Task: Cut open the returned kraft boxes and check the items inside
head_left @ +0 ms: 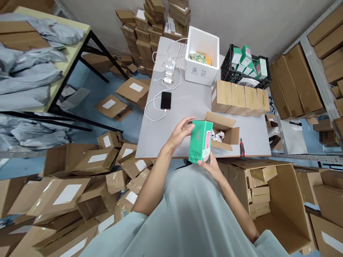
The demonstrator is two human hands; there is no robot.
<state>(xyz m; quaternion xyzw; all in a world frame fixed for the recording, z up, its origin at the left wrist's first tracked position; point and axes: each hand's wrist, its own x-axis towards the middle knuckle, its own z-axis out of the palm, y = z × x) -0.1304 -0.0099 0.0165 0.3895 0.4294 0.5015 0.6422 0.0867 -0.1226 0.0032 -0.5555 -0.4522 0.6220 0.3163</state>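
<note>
A green product box [197, 141] with a pink and white side panel is held up over the front edge of the grey table [184, 96]. My right hand [211, 166] grips its lower right corner, thumb on the front. My left hand [180, 134] is beside its upper left edge, fingers apart and curved; whether the fingertips touch the box I cannot tell. Just behind the green box stands an open cardboard carton [230, 137] with crumpled white paper [218, 136] inside. A red and black utility knife [242, 147] lies right of the carton.
A phone [165, 100] on a white cable lies at the table's left. Behind are a white foam box [200, 74], a black crate [227, 71] of green boxes and a row of closed cartons [235, 100]. Empty cartons [69, 192] cover the floor at left; a large open carton [286, 200] stands right.
</note>
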